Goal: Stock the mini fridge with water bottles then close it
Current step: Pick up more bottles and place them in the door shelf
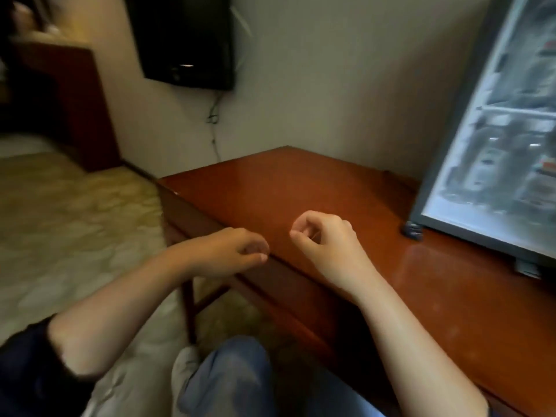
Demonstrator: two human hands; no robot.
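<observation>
Curled and empty, left hand [237, 251] and right hand [325, 239] hover over a reddish-brown wooden desk [301, 188]. Next, probably: fetching bottles for the grey glass-fronted mini fridge [496, 164] (far right, blurred).

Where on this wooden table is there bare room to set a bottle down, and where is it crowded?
Free: the broad stretch of table between the wall corner, the mini fridge and the hands; also the near strip before the fridge, right of the right forearm. Crowded: the fridge's side, and the front edge where the left hand and right hand hover empty.
</observation>
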